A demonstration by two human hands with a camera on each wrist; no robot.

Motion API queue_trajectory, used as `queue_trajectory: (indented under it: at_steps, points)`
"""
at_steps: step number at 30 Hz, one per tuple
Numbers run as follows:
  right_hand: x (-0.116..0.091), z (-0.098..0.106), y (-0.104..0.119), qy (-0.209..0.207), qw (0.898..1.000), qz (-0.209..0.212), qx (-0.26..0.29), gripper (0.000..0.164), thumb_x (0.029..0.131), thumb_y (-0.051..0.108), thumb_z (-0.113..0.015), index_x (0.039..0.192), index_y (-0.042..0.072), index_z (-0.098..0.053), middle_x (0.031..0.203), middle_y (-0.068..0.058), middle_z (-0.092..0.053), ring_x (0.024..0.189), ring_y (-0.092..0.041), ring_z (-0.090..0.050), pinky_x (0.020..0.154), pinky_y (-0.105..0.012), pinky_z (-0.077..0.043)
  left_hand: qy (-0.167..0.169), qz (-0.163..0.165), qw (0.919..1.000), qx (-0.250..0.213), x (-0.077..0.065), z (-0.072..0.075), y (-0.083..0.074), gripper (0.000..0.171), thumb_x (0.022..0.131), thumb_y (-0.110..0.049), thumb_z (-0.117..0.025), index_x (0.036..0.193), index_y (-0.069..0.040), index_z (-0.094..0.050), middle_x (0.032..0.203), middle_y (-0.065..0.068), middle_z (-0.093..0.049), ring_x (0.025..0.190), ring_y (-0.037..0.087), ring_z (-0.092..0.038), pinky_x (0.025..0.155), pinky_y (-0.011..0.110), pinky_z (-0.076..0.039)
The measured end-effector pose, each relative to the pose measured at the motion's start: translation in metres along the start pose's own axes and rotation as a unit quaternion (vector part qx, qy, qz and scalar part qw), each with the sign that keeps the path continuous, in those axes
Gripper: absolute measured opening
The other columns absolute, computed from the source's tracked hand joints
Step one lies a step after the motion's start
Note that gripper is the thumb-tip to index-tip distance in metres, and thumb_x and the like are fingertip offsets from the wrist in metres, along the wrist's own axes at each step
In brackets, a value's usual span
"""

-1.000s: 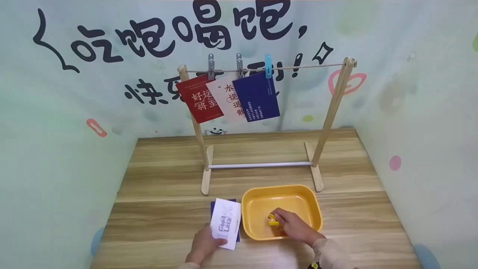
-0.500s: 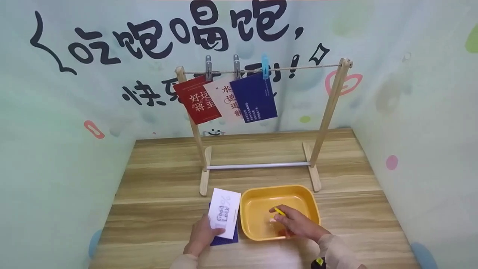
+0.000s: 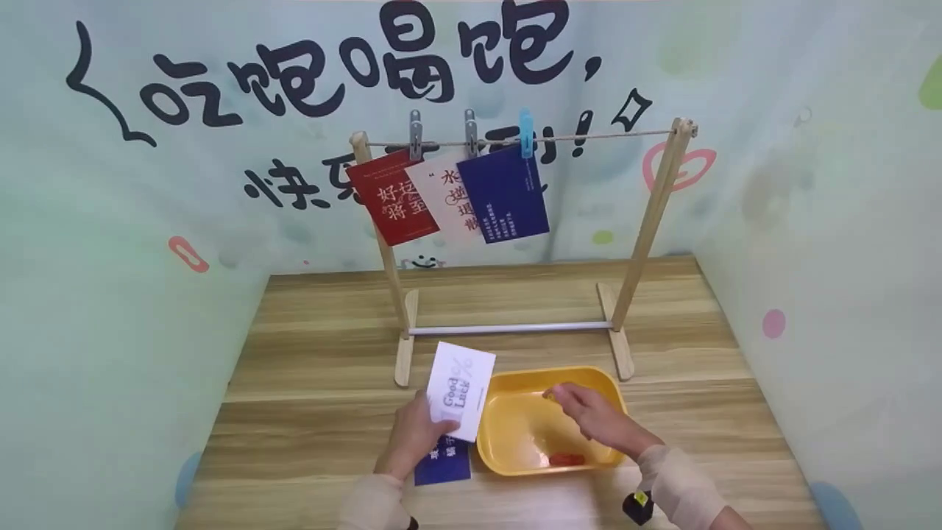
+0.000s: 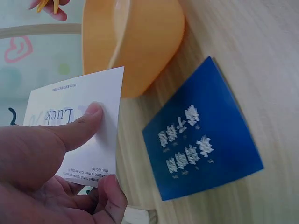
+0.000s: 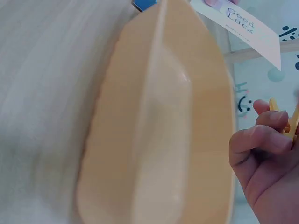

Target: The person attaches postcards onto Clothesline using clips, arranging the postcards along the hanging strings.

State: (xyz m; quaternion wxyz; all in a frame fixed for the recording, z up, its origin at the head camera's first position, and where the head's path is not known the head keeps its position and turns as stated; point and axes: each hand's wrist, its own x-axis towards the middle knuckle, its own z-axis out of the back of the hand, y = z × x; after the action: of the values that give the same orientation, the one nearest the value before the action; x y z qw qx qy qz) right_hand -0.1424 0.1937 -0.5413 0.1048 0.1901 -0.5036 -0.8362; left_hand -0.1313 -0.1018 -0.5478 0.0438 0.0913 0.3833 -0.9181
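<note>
My left hand pinches a white card printed "Good Luck", thumb on its face, just above the table. In the left wrist view, the thumb lies across the card. Beneath it a dark blue card with white characters lies flat. My right hand is over the yellow basin, gripping a yellow clothespin whose prongs stick out past the fingers. A red-orange clothespin lies inside the basin near its front wall.
A wooden rack with a string stands behind the basin. From it hang a red card, a pale card and a blue card, under two grey clothespins and a light blue clothespin. Printed cloth walls surround the table.
My left hand has lifted the white card off the blue one, forward and to the right. My right hand has risen from the basin's bottom with the yellow clothespin, uncovering the red-orange one.
</note>
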Motion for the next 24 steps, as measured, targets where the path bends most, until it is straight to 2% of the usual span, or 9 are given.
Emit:
queue_trajectory:
  at_steps: [3, 5, 8, 11, 14, 17, 20, 24]
  points:
    - [0.001, 0.010, 0.010, -0.010, 1.000, 0.002, 0.001, 0.042, 0.097, 0.045, -0.033, 0.107, 0.012, -0.057, 0.076, -0.004, -0.048, 0.051, -0.010, -0.039, 0.042, -0.024, -0.040, -0.018, -0.017, 0.9997, 0.003, 0.005, -0.002, -0.012, 0.054, 0.073, -0.020, -0.075, 0.116, 0.002, -0.049, 0.098, 0.014, -0.064, 0.090, 0.025, -0.060, 0.081, 0.039, -0.050]
    - [0.002, 0.015, 0.018, -0.019, 1.000, 0.019, 0.007, 0.037, 0.097, 0.040, -0.037, 0.108, 0.010, -0.055, 0.075, -0.005, -0.048, 0.054, -0.013, -0.043, 0.045, -0.028, -0.044, -0.029, -0.022, 0.9993, 0.007, 0.008, -0.004, -0.019, 0.053, 0.074, -0.021, -0.074, 0.115, 0.002, -0.050, 0.097, 0.014, -0.063, 0.089, 0.025, -0.059, 0.080, 0.039, -0.050]
    - [0.004, 0.023, 0.031, -0.036, 0.998, 0.044, 0.027, 0.033, 0.097, 0.032, -0.043, 0.114, 0.004, -0.048, 0.084, -0.012, -0.055, 0.062, -0.018, -0.050, 0.053, -0.031, -0.048, -0.040, -0.024, 0.9988, 0.014, 0.012, -0.006, -0.031, 0.053, 0.075, -0.026, -0.073, 0.114, 0.001, -0.049, 0.096, 0.015, -0.062, 0.091, 0.027, -0.057, 0.080, 0.040, -0.050]
    - [0.006, 0.031, 0.045, -0.070, 0.995, 0.056, 0.048, 0.036, 0.094, 0.024, -0.051, 0.120, 0.001, -0.041, 0.096, -0.018, -0.061, 0.075, -0.023, -0.055, 0.060, -0.029, -0.049, -0.049, -0.036, 0.9980, 0.016, 0.014, -0.007, -0.043, 0.052, 0.078, -0.029, -0.071, 0.115, 0.001, -0.048, 0.098, 0.017, -0.060, 0.096, 0.031, -0.055, 0.082, 0.041, -0.049]
    - [0.007, 0.042, 0.060, -0.108, 0.991, 0.059, 0.045, 0.039, 0.091, 0.021, -0.055, 0.119, 0.001, -0.039, 0.106, -0.019, -0.064, 0.088, -0.025, -0.060, 0.069, -0.028, -0.050, -0.066, -0.063, 0.9958, 0.003, 0.019, -0.005, -0.057, 0.045, 0.081, -0.027, -0.068, 0.111, 0.000, -0.049, 0.097, 0.017, -0.059, 0.096, 0.032, -0.054, 0.082, 0.042, -0.048]
    - [0.007, 0.054, 0.073, -0.128, 0.990, 0.059, 0.030, 0.040, 0.091, 0.022, -0.056, 0.120, 0.001, -0.038, 0.115, -0.018, -0.062, 0.099, -0.026, -0.061, 0.082, -0.033, -0.052, -0.084, -0.097, 0.9917, -0.012, 0.025, -0.002, -0.072, 0.038, 0.082, -0.024, -0.067, 0.106, -0.001, -0.051, 0.093, 0.014, -0.060, 0.090, 0.029, -0.057, 0.079, 0.039, -0.049]
    - [0.007, 0.068, 0.086, -0.148, 0.986, 0.073, -0.005, 0.038, 0.091, 0.022, -0.055, 0.120, 0.002, -0.041, 0.119, -0.016, -0.059, 0.108, -0.027, -0.057, 0.091, -0.039, -0.048, -0.084, -0.125, 0.9883, -0.026, 0.030, 0.001, -0.087, 0.036, 0.083, -0.024, -0.066, 0.105, -0.001, -0.051, 0.089, 0.012, -0.059, 0.083, 0.024, -0.057, 0.073, 0.035, -0.050]
    - [0.007, 0.085, 0.103, -0.194, 0.973, 0.095, -0.083, 0.035, 0.089, 0.022, -0.058, 0.118, 0.003, -0.050, 0.113, -0.013, -0.054, 0.104, -0.026, -0.053, 0.086, -0.036, -0.048, -0.073, -0.130, 0.9881, -0.039, 0.037, 0.003, -0.106, 0.037, 0.084, -0.027, -0.065, 0.105, -0.001, -0.049, 0.085, 0.010, -0.057, 0.078, 0.020, -0.054, 0.069, 0.032, -0.047]
